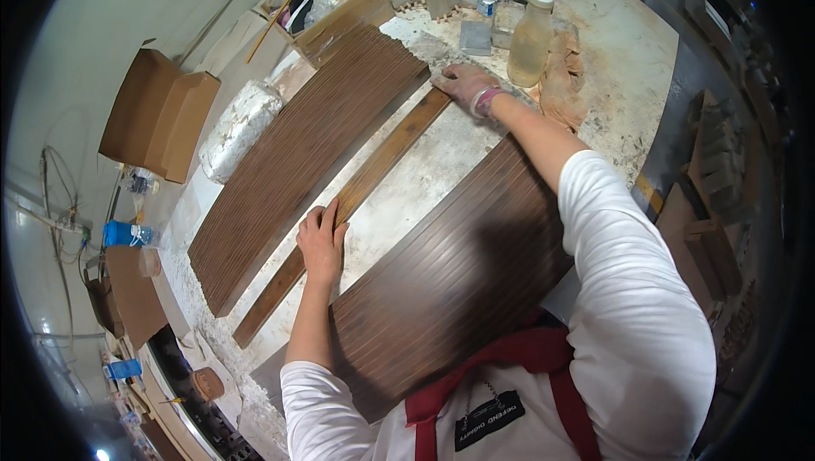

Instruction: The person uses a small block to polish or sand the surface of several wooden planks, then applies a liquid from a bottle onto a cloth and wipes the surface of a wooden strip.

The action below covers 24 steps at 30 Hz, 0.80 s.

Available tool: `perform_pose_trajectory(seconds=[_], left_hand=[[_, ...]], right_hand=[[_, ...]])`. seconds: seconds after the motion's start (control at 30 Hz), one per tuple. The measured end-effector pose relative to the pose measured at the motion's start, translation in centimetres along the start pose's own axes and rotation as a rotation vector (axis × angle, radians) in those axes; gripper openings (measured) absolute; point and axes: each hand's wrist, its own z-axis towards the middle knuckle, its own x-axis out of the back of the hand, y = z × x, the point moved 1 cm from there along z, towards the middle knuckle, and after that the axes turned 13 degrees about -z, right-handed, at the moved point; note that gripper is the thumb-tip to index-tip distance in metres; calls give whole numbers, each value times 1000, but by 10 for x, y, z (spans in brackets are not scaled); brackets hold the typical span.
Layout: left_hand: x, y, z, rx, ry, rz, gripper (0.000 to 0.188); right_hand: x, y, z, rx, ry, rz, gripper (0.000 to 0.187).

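Observation:
A long, narrow wooden strip [386, 165] lies diagonally on the worktable between two dark brown panels. My left hand [321, 243] is closed over the strip near its middle, thumb on one side and fingers across it. At the strip's far end is my right hand [469, 87], in a thin dusty glove with a pink cuff; its curled fingers hold that end, and their undersides are hidden. Beyond the strip sits a curved, finely ribbed panel [314, 147]. On the near side, a wide panel of dark slats [441, 266] lies under my forearms, partly in shadow.
Past my right hand stand a bottle of yellowish liquid [531, 41], a small grey block [475, 38] and crumpled tan cloth [560, 92]. A wooden box of odds and ends [344, 24], a white wrapped bundle [242, 130] and an open cardboard box [157, 117] line the far left.

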Motion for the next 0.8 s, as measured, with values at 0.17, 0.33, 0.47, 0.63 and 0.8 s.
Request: perform_pose_trajectory(seconds=[0.17,0.33,0.47,0.63,0.8], left_hand=[[3,-2,-3,2,5,-22,49],[29,-1,1,-67,-74,-244,41],[55,18,-13,-96,-53,-233,38],[62,37,-27,-92,-53,-264,39],[64,37,-26,-56,-5,-300,37]], right_hand=[[13,55,-10,128,-271,-32,42],[25,73,-35,46,-109,507,41],[24,38,-60,-111,-171,1221,42],[6,31,-33,-181,-30,1285,38],[27,40,-43,1,-41,1024,22]])
